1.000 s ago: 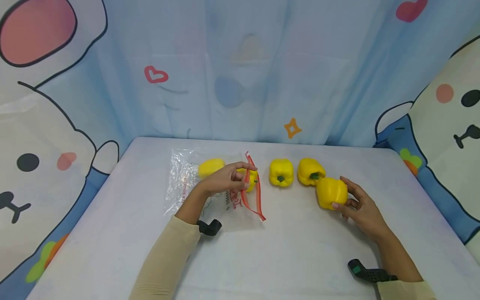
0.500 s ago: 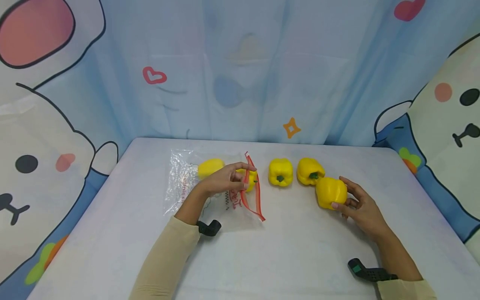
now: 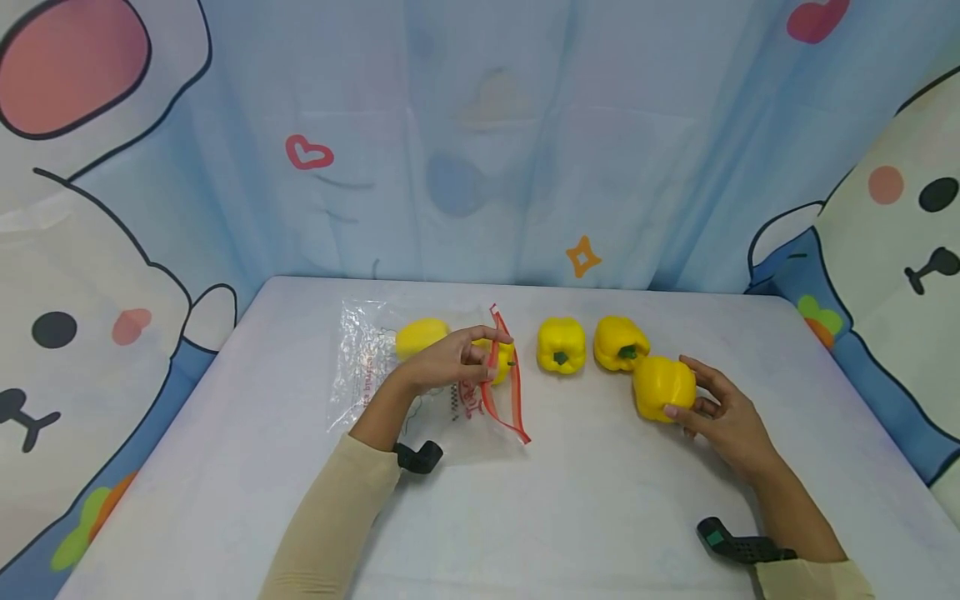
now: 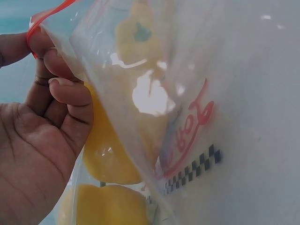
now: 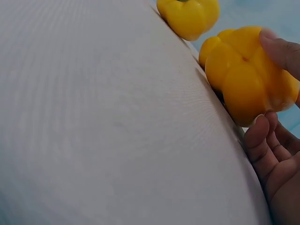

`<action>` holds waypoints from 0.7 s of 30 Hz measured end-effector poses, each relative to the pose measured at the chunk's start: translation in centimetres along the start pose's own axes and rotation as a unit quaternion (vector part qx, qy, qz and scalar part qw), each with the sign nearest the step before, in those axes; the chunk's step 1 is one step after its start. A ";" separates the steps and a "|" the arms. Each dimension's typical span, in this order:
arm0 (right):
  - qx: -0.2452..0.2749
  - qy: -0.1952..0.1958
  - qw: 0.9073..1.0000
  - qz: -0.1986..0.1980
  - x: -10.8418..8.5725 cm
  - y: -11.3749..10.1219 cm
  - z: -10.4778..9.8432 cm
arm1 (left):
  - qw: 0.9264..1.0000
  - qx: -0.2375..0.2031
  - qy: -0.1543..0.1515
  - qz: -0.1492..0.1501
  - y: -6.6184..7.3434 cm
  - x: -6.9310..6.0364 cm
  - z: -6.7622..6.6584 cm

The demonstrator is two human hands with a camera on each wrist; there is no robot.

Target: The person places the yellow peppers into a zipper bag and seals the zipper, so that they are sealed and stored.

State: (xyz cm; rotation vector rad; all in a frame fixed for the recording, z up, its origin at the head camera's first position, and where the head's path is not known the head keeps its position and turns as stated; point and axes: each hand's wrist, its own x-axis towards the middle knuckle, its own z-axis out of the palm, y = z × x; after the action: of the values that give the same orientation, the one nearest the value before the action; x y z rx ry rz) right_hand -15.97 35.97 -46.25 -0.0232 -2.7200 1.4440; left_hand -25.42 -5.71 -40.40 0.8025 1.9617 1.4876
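Head view: the right hand (image 3: 723, 421) is gripping a yellow pepper (image 3: 663, 388) toward the right of the tabletop (image 3: 600, 517); the left hand (image 3: 442, 360) is pinching a bag (image 3: 358, 379). I'm judging the pepper light, firm, slick, best held around its sides.

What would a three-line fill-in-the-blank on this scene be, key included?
1. The left hand pinches the rim of the bag, and that rim is coloured ____.
2. The right hand holds a pepper coloured ____.
3. Besides that one, ____ peppers sit on the table outside the bag.

Missing words: red; yellow; two
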 end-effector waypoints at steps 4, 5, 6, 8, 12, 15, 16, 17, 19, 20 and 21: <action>-0.002 -0.009 1.000 0.000 -0.1 -0.2 0.0 | 1.000 0.002 -0.004 0.002 0.1 0.0 0.0; -0.004 -0.010 1.000 0.001 -0.1 -0.3 0.0 | 1.000 0.000 -0.006 0.003 0.1 0.0 0.1; -0.008 -0.011 1.000 0.003 -0.2 -0.3 0.0 | 1.000 0.000 -0.006 0.003 0.1 0.0 0.1; -0.015 -0.011 1.000 0.003 -0.2 -0.4 0.0 | 1.000 -0.001 -0.006 0.001 0.2 0.0 0.0; -0.033 0.008 0.999 0.002 -0.3 -0.4 0.1 | 1.000 0.002 -0.006 0.003 0.1 0.0 0.0; -0.031 0.030 0.999 -0.007 -0.4 -0.3 0.0 | 1.000 0.004 -0.008 0.008 0.0 0.1 0.0; -0.029 0.041 0.999 -0.012 -0.4 -0.3 0.0 | 1.000 0.004 -0.008 0.009 0.0 0.1 0.0; -0.026 0.053 0.998 -0.019 -0.5 -0.3 0.1 | 1.000 0.004 -0.008 0.009 -0.1 0.1 0.0; -0.013 0.077 0.996 -0.040 -0.6 -0.3 0.1 | 1.000 0.006 -0.007 0.008 -0.2 0.1 0.0; -0.004 0.087 0.995 -0.054 -0.6 -0.3 0.1 | 1.000 0.007 -0.006 0.007 -0.2 0.1 0.0; 0.005 0.092 0.994 -0.067 -0.6 -0.3 0.2 | 1.000 0.008 -0.006 0.007 -0.2 0.1 0.0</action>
State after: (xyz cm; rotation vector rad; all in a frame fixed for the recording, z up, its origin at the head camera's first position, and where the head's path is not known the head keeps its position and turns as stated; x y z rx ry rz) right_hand -15.38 35.63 -46.12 0.0249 -2.5162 1.3476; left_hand -25.54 -5.68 -40.61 0.8308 1.9652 1.4732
